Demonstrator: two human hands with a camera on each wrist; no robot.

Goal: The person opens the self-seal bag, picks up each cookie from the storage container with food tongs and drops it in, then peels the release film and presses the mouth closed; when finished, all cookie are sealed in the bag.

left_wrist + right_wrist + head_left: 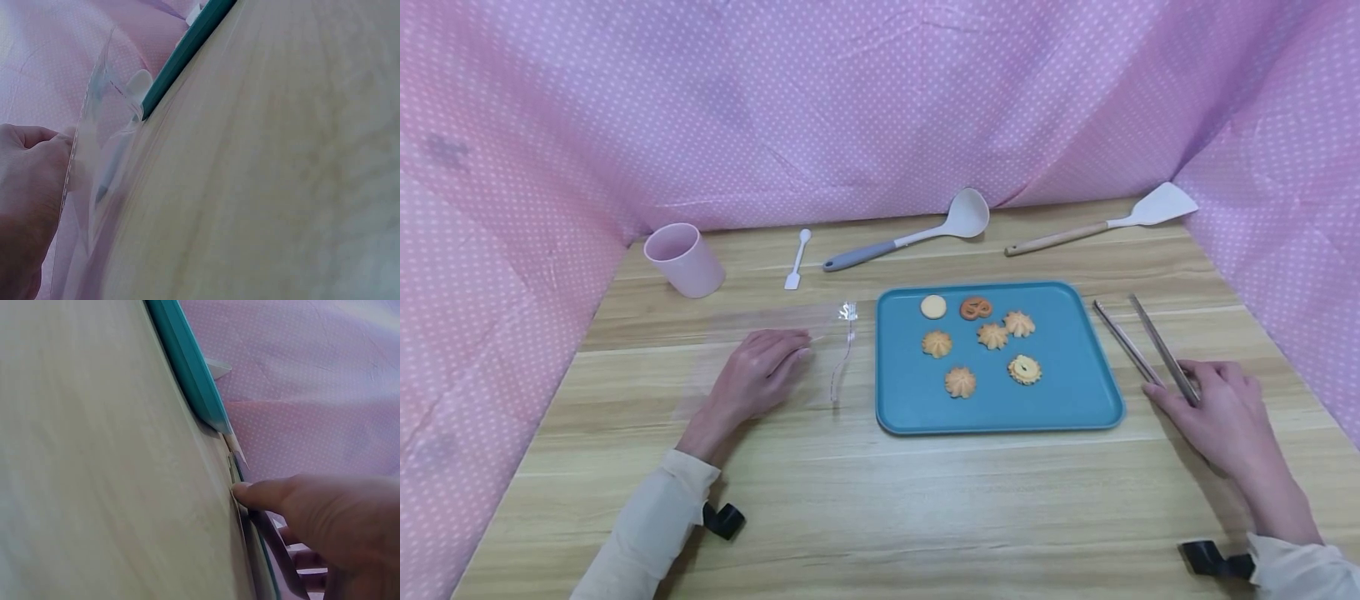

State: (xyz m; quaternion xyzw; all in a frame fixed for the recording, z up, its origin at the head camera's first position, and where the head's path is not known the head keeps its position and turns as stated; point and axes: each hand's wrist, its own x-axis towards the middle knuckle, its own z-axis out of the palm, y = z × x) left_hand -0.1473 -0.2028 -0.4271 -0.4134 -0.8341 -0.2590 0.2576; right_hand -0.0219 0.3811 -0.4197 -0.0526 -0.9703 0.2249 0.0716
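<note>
Evidently, tongs in hand and cookies all on the tray

Nearest me, over a pale wood-grained surface (865, 500), my two bare hands work well apart. My left hand (758, 375) rests on a clear plastic bag (823, 367); its fingertips touch the film, though whether they pinch it or merely press I cannot tell, even from the left wrist view. My right hand (1221, 412) holds long silver metal tongs (1160, 343), their two arms spread apart and pointing away from me, just beside the tray's right edge.

Between the hands sits a rectangular teal tray (1063, 400) with rounded corners. I count seven cookies on it: four golden star-shaped cookies (960, 382), a scalloped pale-yellow cookie (1025, 369), a plain round biscuit (933, 307) and a brown pretzel-shaped cookie (976, 308).

Farther off stand a pink plastic cup (696, 262), a small white double-ended spoon (798, 261), a grey-handled white ladle (917, 237) and a wooden-handled white spatula (1101, 227), before pink dotted cloth (880, 100).

I judge the step to be readying bag and tongs. Next, I reckon, calls for swinging the tips over the tray and squeezing lightly, since the cookies look crumbly.
</note>
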